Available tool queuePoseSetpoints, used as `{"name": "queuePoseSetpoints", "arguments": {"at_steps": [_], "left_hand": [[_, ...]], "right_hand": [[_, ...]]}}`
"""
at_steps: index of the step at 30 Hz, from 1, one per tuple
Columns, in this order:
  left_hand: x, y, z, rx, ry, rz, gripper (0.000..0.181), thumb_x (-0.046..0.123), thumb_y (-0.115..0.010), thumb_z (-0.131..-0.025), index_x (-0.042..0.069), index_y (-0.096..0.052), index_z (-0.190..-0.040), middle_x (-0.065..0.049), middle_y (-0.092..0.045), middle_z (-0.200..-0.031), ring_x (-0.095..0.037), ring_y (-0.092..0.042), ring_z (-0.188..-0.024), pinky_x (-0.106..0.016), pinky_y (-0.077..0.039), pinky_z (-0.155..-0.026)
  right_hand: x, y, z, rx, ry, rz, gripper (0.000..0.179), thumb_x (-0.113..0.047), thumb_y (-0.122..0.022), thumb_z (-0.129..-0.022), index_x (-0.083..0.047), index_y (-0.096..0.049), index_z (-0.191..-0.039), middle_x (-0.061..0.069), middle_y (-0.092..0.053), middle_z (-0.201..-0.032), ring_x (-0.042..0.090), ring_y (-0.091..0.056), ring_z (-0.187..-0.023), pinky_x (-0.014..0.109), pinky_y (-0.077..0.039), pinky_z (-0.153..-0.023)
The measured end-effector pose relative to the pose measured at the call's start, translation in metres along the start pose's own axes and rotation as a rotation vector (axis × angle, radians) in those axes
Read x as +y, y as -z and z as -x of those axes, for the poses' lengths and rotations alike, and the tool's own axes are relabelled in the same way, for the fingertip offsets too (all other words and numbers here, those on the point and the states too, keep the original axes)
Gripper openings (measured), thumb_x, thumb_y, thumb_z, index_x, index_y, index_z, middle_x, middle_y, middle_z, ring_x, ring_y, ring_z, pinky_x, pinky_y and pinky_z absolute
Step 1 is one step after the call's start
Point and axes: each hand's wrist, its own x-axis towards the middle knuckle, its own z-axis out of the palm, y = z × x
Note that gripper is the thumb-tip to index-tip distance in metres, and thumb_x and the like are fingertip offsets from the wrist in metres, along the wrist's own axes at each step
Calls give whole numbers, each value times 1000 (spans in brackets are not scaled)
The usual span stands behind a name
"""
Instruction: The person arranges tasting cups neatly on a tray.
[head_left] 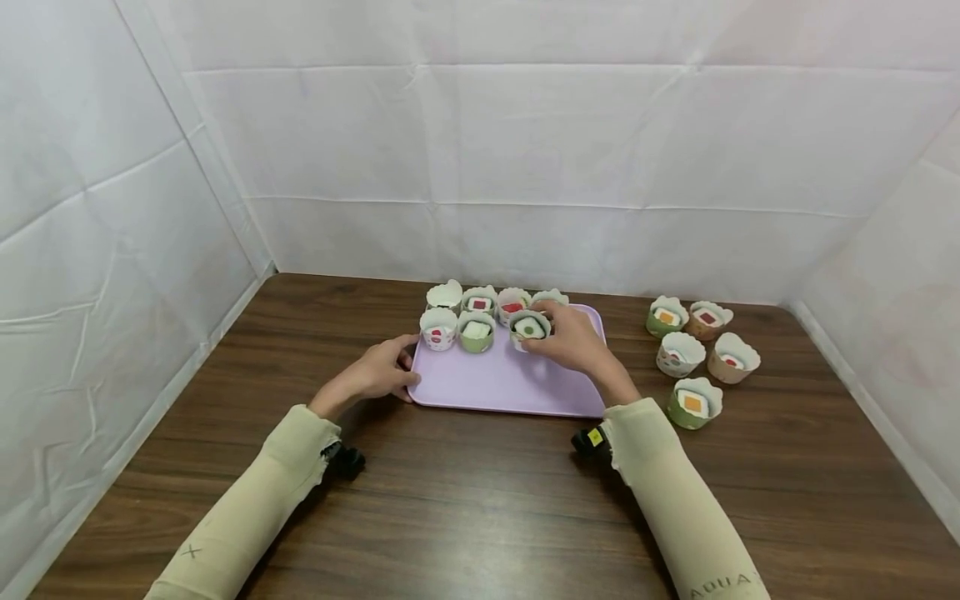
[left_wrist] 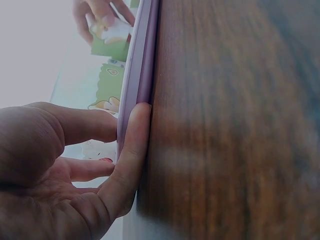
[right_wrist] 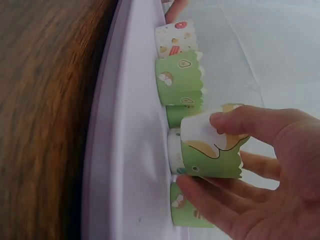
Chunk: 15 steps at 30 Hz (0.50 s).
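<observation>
My left hand (head_left: pixel 375 371) grips the left edge of a lilac tray (head_left: pixel 480 388), fingertips at its rim (left_wrist: pixel 135 75). Over the tray's middle, my right hand (head_left: pixel 576 340) holds a green paper baking cup (right_wrist: pixel 212 152) with a cartoon dog on its side, thumb on one side and fingers on the other. Inside that cup lies a white piece with a green centre (head_left: pixel 530 327). Left of it in the front row stand a green cup (head_left: pixel 476 343) and a white patterned cup (head_left: pixel 438 340). Several filled cups line the back of the tray, one partly hidden behind my right hand.
To the right of the tray, several more paper cups stand on the dark wooden table (head_left: pixel 465 500), among them a green one (head_left: pixel 693 419) with an orange-topped piece and a tan one (head_left: pixel 731 372). White sheeting (head_left: pixel 525 150) encloses the table at the back and sides.
</observation>
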Motion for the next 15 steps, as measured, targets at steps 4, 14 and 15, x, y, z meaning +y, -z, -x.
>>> {"name": "queuePoseSetpoints", "arguments": {"at_steps": [4,14,15], "left_hand": [[0,-1,0,-5,4,0,74,-5,-64,-95,-4,-28,-160,-18,-54,-103,-19,-67,-71,-33,-68,-66],[1,0,0,-7,3,6,75,-5,-63,-94,-4,-27,-160,-17,-53,-102,-19,-66,-71,-33,-68,-66],[1,0,0,-9,2,7,75,-5,-63,-94,-5,-27,-160,-17,-53,-102,-19,-66,-71,-33,-68,-66]], "right_hand": [[-1,-5,-4,15,-31,11,60,-28,-82,-84,-3,-63,-135,20,-67,-134,38,-62,-123,53,-53,-104],[-2,-12,-7,11,-114,-49,67,-28,-83,-83,-2,-56,-138,23,-67,-130,40,-62,-119,51,-54,-100],[-2,-12,-6,1,-129,-67,68,-28,-83,-84,-3,-53,-139,24,-66,-131,40,-61,-120,50,-55,-100]]}}
